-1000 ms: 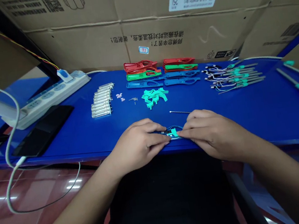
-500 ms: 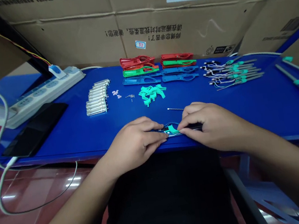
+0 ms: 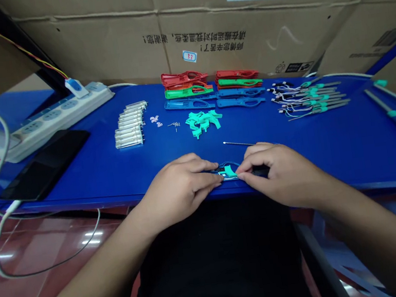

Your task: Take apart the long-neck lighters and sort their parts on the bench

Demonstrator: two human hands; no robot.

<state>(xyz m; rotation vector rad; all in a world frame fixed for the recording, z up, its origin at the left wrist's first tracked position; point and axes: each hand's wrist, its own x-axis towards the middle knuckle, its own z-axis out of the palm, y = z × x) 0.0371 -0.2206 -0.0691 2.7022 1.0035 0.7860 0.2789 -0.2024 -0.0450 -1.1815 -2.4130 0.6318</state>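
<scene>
At the table's front edge, my left hand (image 3: 179, 183) is closed on the left end of a blue lighter shell half (image 3: 236, 164), fingers pressing along it. A curved green trigger (image 3: 229, 170) lies in the shell beside a dark part and a thin white strip or wire. My right hand (image 3: 278, 169) pinches the right end of the trigger between thumb and forefinger. Something dark shows under its palm; I cannot make out what. Just beyond the right hand, a thin metal rod (image 3: 236, 142) with a pale tip lies on the table, partly hidden by the fingers.
Farther back are clear fuel tanks (image 3: 128, 129), loose green triggers (image 3: 203, 122), tiny pink parts (image 3: 156, 121), small pins (image 3: 174, 124), coloured shell halves (image 3: 190, 90) and wired metal tubes (image 3: 319, 97). A phone (image 3: 45, 165) and power strip (image 3: 63, 111) lie left. A cardboard box (image 3: 199, 25) stands behind.
The camera view has shifted slightly. The green trigger sits a little more upright in the shell, with my right fingertips still at its end. My left hand holds its place.
</scene>
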